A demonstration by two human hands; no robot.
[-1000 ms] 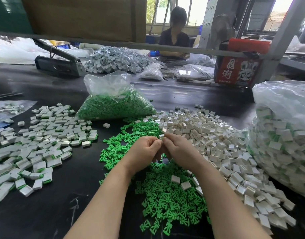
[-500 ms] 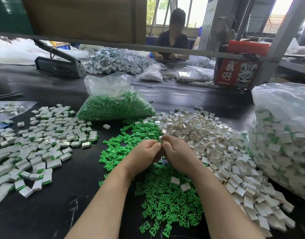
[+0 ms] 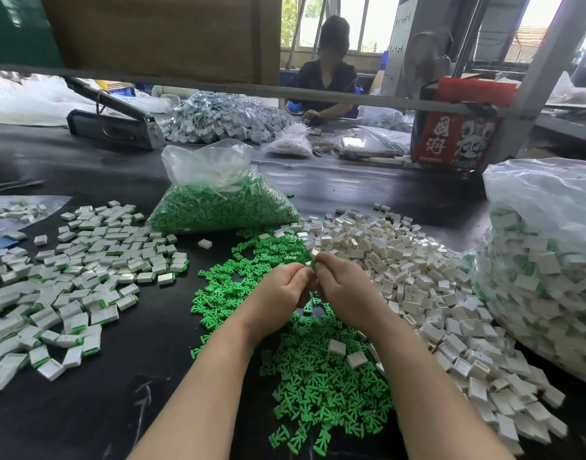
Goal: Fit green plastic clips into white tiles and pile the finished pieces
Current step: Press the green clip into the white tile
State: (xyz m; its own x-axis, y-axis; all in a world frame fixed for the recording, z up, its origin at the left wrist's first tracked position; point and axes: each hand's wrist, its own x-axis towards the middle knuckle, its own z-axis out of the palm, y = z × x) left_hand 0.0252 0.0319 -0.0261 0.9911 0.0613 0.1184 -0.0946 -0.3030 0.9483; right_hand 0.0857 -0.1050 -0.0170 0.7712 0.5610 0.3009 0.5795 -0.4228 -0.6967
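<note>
Head view: you're holding both hands together over the middle of the black counter (image 3: 125,406), above the loose green clips (image 3: 321,386). Your left hand (image 3: 278,293) and right hand (image 3: 343,290) are meeting at the fingertips; fingers of both are curling in tight, pinching one small piece (image 3: 314,257) betw. them. A white tile corner w/ a bit of green is showing at the tips; can't tell how far the clip is sitting in.

Unfilled white tiles (image 3: 417,277) are lying in a heap just right of your hands, touching the clips' right edge. Two stray tiles are resting on the clips betw. your forearms. Finished pieces (image 3: 69,287) are spreading out well apart to the left. A clear bag of green clips (image 3: 218,200) is sitting beyond the loose ones. A big bag of finished pieces (image 3: 543,267) is bulging at far right. Another person (image 3: 324,78) is sitting across the counter.
</note>
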